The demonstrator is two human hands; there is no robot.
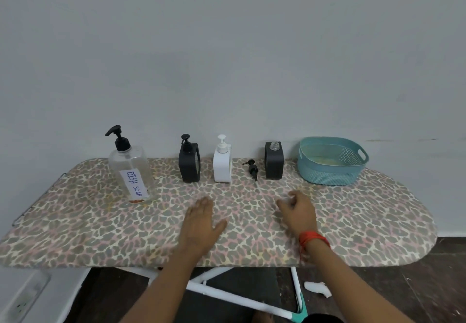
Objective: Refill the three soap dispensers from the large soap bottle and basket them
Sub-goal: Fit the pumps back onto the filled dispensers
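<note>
Though near right grip (pixel 297 211), loose pump (pixel 252 168) apart.

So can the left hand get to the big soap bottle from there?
Probably yes. The left hand rests open, holding nothing, and only bare ironing board lies between it and the big soap bottle.

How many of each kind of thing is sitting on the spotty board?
Large dish soap bottle: 1
Black dispensers: 2
White dispenser: 1
Loose black pump: 1
Teal basket: 1
Total: 6
</note>
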